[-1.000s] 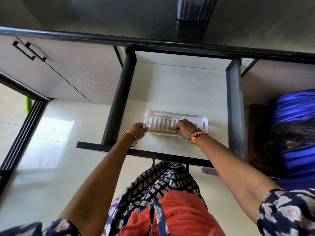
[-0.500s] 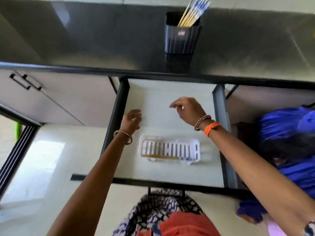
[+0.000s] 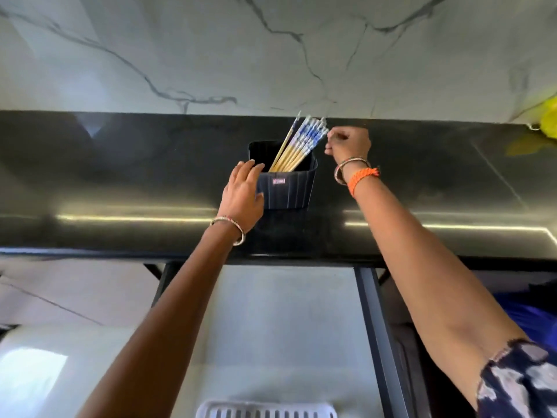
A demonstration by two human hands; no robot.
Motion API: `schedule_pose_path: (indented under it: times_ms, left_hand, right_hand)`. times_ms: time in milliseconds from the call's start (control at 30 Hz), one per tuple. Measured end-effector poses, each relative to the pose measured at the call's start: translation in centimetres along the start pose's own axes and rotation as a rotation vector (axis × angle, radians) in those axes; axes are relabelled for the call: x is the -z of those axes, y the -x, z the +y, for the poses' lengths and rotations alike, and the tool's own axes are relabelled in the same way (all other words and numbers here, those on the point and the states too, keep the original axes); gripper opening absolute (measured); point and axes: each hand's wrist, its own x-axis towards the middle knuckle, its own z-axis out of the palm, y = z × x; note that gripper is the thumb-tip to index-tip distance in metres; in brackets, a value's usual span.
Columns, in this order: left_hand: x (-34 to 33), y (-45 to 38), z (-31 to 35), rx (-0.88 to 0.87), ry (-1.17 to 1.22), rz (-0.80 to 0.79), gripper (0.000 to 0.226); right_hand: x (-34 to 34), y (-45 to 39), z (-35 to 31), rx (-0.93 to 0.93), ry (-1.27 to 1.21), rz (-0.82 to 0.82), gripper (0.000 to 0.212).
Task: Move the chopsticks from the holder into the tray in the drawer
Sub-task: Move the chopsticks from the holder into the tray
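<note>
A black ribbed plastic holder (image 3: 285,184) with a small label on its front is seen standing upright on the glossy black stone bench (image 3: 120,182), set back from the front edge. A bundle of wooden chopsticks with blue-and-white patterned tops (image 3: 297,146) is held in it, leaning up and to the right so that the tops fan out above the rim near the white marble-veined wall (image 3: 271,49).

The left hand (image 3: 242,193) is laid against the holder's left side, its fingers relaxed and nearly straight, with the fingertips at the rim; nothing is gripped by it. A thin metal bangle (image 3: 232,232) is worn at that wrist.

The right hand (image 3: 349,144) is raised just to the right of the chopstick tops, its fingers curled in a pinching grip. Whether a chopstick tip is actually caught between finger and thumb cannot be told, since the picture is blurred there. A metal bangle and an orange braided band (image 3: 361,179) are worn on the right wrist.

Below the bench edge, an open drawer with a pale floor and dark frame (image 3: 373,327) is seen. At the bottom edge of the view, only the top part of a white slotted plastic tray (image 3: 265,410) is visible inside the drawer. A yellow object (image 3: 548,119) is seen at the far right of the bench.
</note>
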Motion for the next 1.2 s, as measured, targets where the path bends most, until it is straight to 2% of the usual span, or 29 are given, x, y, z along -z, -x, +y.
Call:
schedule_pose_path:
  times_ms: [133, 233, 400, 500, 667, 767, 867, 1033, 1200]
  left_hand:
    - [-1.7, -0.6, -0.6, -0.015, -0.112, 0.012, 0.070]
    - [-1.9, -1.0, -1.5, -0.015, -0.154, 0.015, 0.069]
    - [-2.1, -0.9, -2.1, -0.031, -0.158, 0.011, 0.065]
    - [-1.8, -0.6, -1.1, -0.007, -0.119, 0.047, 0.067]
    - [-1.1, 1.5, 2.5, -0.004, 0.059, 0.194, 0.063]
    - [-0.4, 4.7, 3.2, -0.009, 0.160, 0.253, 0.055]
    - [0.0, 9.8, 2.1, 0.100, 0.281, 0.285, 0.050]
    - [-1.2, 21.4, -2.2, 0.422, 0.470, 0.251, 0.043]
    - [-3.9, 31.8, -8.3, 0.726, 0.418, -0.066, 0.038]
  right_hand:
    - [-2.4, -1.7, 1.5, -0.050, 0.017, 0.027, 0.021]
    - [-3.0, -2.4, 1.5, -0.078, 0.023, -0.041, 0.024]
    - [-2.2, -2.9, 1.1, -0.033, 0.005, -0.026, 0.023]
    - [-0.9, -2.3, 0.0, 0.048, -0.009, 0.013, 0.024]
    - [4.0, -0.6, -4.1, 0.195, -0.071, 0.095, 0.020]
    - [7.8, 2.5, -5.4, 0.218, -0.173, 0.163, 0.029]
    - [10.5, 8.1, -4.5, 0.122, -0.334, 0.193, 0.033]
    - [11.0, 21.6, 3.5, -0.227, -0.533, 0.034, 0.029]
    - [9.6, 32.5, 13.2, -0.603, -0.506, 0.032, 0.032]
